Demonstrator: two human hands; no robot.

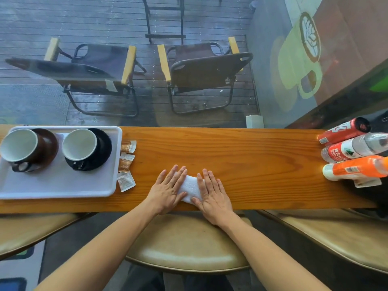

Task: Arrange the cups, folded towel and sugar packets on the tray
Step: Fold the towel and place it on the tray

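A white folded towel (190,186) lies on the wooden counter near its front edge. My left hand (168,191) and my right hand (212,196) lie flat on it, fingers spread, one on each side, so only its middle strip shows. A white tray (60,183) sits at the left end of the counter. On it stand a brown cup (23,149) on a brown saucer and a dark cup (81,147) on a black saucer. Three sugar packets (126,162) lie on the counter just off the tray's right edge.
Three bottles (352,151) lie on their sides at the counter's right end. The wooden counter (241,156) is narrow, with a window behind it. Padded stools (186,244) stand below the front edge. A small white box (254,121) sits at the counter's back edge.
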